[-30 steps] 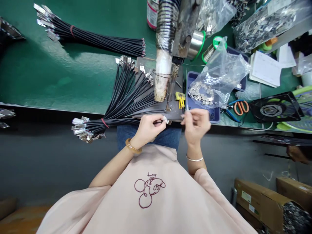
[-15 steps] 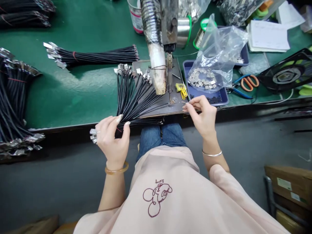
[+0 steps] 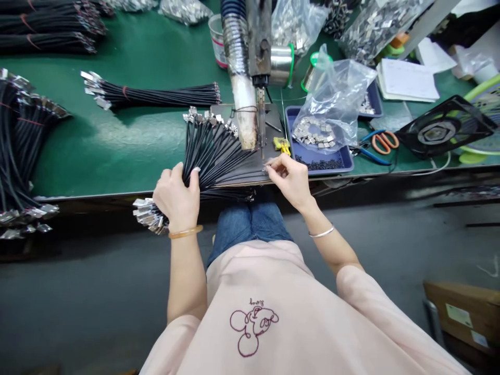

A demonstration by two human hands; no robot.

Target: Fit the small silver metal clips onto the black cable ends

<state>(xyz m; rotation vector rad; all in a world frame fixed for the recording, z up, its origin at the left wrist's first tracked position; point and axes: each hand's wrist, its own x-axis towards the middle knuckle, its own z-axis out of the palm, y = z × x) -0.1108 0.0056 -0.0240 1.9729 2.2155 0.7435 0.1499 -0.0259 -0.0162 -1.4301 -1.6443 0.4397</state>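
Note:
My left hand [image 3: 176, 199] is wrapped round a fanned bundle of black cables [image 3: 213, 151] at the bench's front edge; the cables' metal ends [image 3: 146, 216] stick out below my fingers. My right hand [image 3: 289, 179] pinches a small metal piece [image 3: 267, 166] on the dark work plate [image 3: 250, 169], just below the soldering iron tip [image 3: 261, 133]. A white-wrapped tube [image 3: 245, 117] hangs beside the iron.
A blue tray [image 3: 324, 156] holds metal shells under a clear bag [image 3: 336, 99]. Orange-handled scissors [image 3: 380, 140], a black fan [image 3: 441, 130], solder spools [image 3: 283, 62] and papers [image 3: 406, 78] lie on the right. More cable bundles [image 3: 152, 95] cover the green mat [image 3: 117, 146] at left.
My left hand has closed onto the cable bundle from open fingers. My right hand moved left to the plate below the iron. The view shifted slightly upward.

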